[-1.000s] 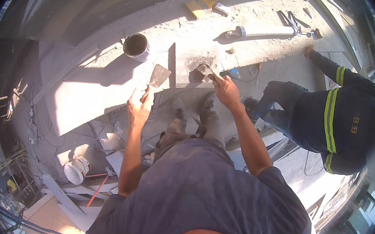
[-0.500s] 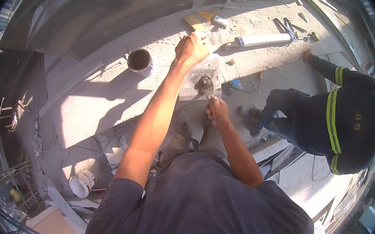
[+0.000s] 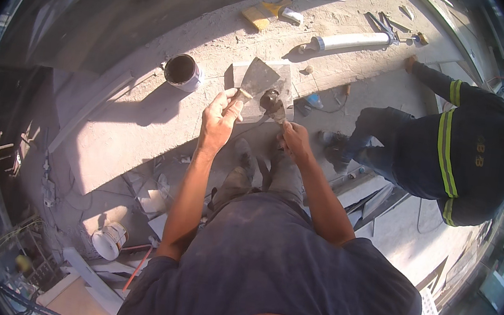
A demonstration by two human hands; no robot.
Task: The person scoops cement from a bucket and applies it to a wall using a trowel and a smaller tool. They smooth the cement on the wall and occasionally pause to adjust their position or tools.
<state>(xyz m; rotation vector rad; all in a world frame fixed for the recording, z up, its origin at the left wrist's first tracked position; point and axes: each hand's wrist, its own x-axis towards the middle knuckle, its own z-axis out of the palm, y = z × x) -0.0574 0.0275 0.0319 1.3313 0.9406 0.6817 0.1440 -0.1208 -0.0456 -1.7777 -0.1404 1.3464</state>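
Note:
My left hand (image 3: 219, 119) is closed round the handle of a wide putty knife (image 3: 260, 76), its blade tilted up over a flat grey board (image 3: 283, 73). Close beside it, my right hand (image 3: 294, 139) grips the handle of a smaller putty knife (image 3: 277, 112). Dark paste (image 3: 269, 99) clings about the smaller knife's tip, above the board; whether the paste also touches the board I cannot tell. The board lies at the near edge of a dusty concrete ledge (image 3: 215, 47).
An open can (image 3: 184, 74) stands on the ledge to the left. Farther back lie a wide yellow brush (image 3: 259, 16) and a silver caulking gun (image 3: 355, 42). A co-worker (image 3: 452, 143) leans at the right, one hand on the ledge. A white bucket (image 3: 109, 241) lies among scraps at lower left.
My left hand has come back from beside the brush and now holds the wide putty knife over the board. My right hand stays near the board with the smaller knife.

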